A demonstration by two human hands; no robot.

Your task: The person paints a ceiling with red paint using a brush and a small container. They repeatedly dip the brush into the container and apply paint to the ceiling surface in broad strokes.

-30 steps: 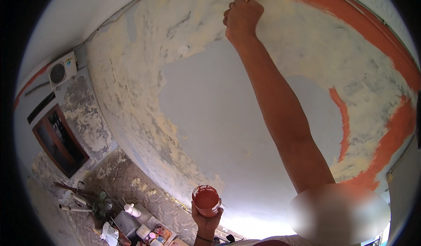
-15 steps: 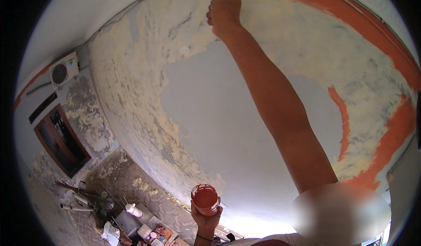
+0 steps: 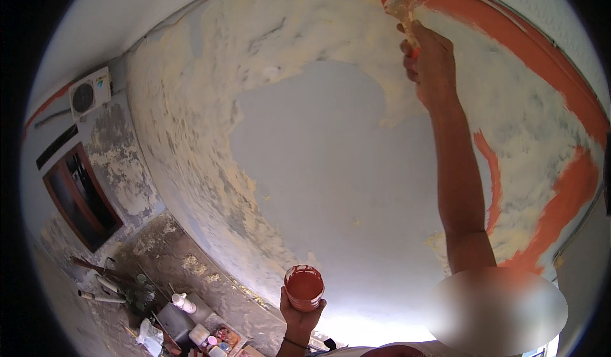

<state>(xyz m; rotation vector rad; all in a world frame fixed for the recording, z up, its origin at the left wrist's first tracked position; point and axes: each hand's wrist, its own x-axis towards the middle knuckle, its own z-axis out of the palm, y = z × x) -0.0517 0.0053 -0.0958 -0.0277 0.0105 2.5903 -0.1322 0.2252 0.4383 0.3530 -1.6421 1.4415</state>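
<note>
My right hand [image 3: 431, 64] is raised high against the wall and grips a paintbrush [image 3: 400, 6] whose bristles press on the orange-red painted band [image 3: 509, 32] near the top edge. My left hand [image 3: 300, 315] holds a small round cup of orange-red paint [image 3: 304, 287] low in the view, its open top facing me. The wall [image 3: 318, 166] is patchy, with a grey-blue middle and cream filler around it.
Orange-red strokes run down the right side of the wall [image 3: 573, 191]. An air-conditioner unit [image 3: 89, 93] and a dark window frame [image 3: 79, 195] sit on the left wall. Tools, sticks and a white bottle [image 3: 183, 303] lie on the floor below.
My right hand with the brush has moved rightward along the top of the wall, toward the orange-red band. The left hand keeps the paint cup in the same place.
</note>
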